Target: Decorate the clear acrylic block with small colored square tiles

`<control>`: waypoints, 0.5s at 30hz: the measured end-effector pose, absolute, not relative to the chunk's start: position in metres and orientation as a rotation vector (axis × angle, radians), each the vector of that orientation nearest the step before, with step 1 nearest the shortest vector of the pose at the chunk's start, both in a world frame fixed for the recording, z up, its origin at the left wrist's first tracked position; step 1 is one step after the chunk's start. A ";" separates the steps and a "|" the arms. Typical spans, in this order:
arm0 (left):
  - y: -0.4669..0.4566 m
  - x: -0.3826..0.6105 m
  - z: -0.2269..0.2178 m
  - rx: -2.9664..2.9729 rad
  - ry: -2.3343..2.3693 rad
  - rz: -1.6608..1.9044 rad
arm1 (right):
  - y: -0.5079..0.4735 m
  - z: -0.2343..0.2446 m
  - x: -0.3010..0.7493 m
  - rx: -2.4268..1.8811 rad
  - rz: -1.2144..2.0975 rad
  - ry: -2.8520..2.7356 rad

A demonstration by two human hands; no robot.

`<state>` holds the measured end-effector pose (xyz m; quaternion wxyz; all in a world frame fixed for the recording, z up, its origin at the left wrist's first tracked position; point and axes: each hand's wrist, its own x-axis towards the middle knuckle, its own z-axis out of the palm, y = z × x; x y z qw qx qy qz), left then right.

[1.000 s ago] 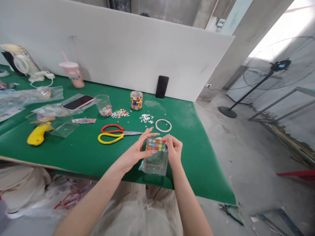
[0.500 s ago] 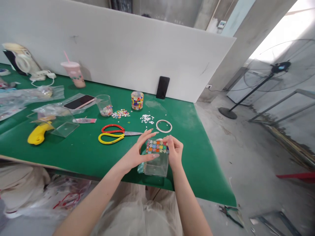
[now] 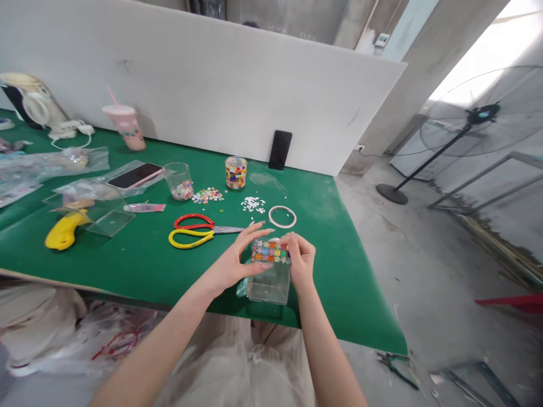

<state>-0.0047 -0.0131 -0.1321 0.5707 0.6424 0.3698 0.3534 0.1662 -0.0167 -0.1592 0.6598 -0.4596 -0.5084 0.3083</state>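
Near the table's front edge, a clear plastic box (image 3: 270,286) is held tilted between both hands. Rows of coloured square tiles and pale stars (image 3: 271,251) cover its upper part; the lower part is bare. My left hand (image 3: 235,261) grips the box from the left, thumb across the front and fingers at the top edge. At the upper right corner, my right hand (image 3: 300,257) is closed with thumb and forefinger against the tiles. Any small piece between those fingertips is hidden. Scissors (image 3: 203,229) with red and yellow handles lie by my left hand.
Beyond the hands are a white ring (image 3: 282,217), white pieces (image 3: 253,204), coloured pieces (image 3: 207,195), a tiled jar (image 3: 236,173) and a clear cup (image 3: 178,182). A black phone (image 3: 280,150) leans on the white partition (image 3: 203,85). Further left lie a yellow tool (image 3: 65,230) and another clear box (image 3: 112,220).
Both hands keep nearly the same hold on the box. The view has shifted very slightly; nothing else has visibly moved.
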 end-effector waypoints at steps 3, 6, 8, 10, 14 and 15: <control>-0.014 -0.003 -0.134 1.441 0.843 0.859 | -0.017 -0.159 0.166 -1.045 0.701 -1.152; -0.012 -0.002 -0.138 1.370 0.816 0.895 | -0.016 -0.160 0.167 -1.049 0.711 -1.149; -0.011 -0.002 -0.142 1.348 0.806 0.909 | -0.016 -0.161 0.167 -1.051 0.720 -1.145; -0.010 -0.001 -0.145 1.337 0.801 0.913 | -0.016 -0.161 0.167 -1.054 0.731 -1.141; -0.012 0.000 -0.145 1.334 0.826 0.912 | -0.016 -0.162 0.167 -1.061 0.764 -1.129; -0.012 -0.001 -0.144 1.338 0.840 0.920 | -0.016 -0.162 0.167 -1.065 0.775 -1.124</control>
